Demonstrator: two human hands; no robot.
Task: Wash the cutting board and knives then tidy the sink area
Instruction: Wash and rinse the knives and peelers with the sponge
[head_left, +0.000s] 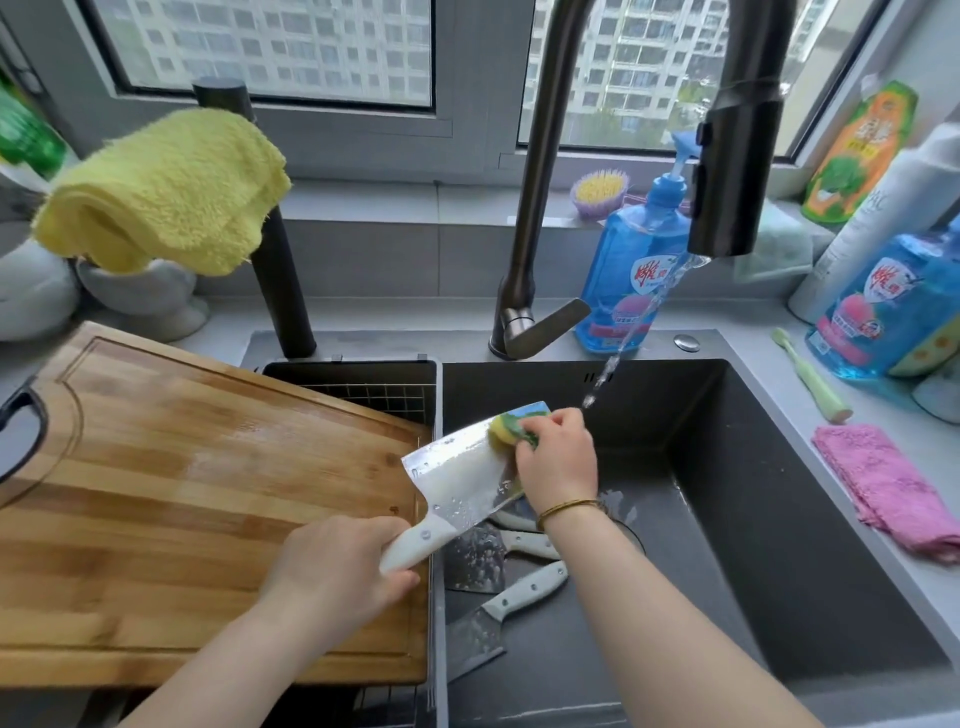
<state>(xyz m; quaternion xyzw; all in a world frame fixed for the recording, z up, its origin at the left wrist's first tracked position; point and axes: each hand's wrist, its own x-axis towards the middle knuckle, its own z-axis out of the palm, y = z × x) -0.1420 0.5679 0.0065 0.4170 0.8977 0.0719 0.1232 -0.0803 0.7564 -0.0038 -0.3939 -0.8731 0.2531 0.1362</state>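
My left hand (337, 566) grips the white handle of a wide cleaver (457, 478) held over the dark sink (779, 493), its wet blade pointing up and away. My right hand (558, 457) holds a yellow and green sponge (511, 428) against the far end of the blade. Several other white-handled knives (493, 597) lie on the sink floor below. A large wooden cutting board (208, 509) lies flat over the left part of the sink, damp in the middle.
Water runs from the dark faucet (732, 171) into the sink. A yellow towel (161, 192) hangs over a post at left. Blue soap bottles (634, 270), a green brush (810, 379) and a pink cloth (883, 488) sit on the right counter.
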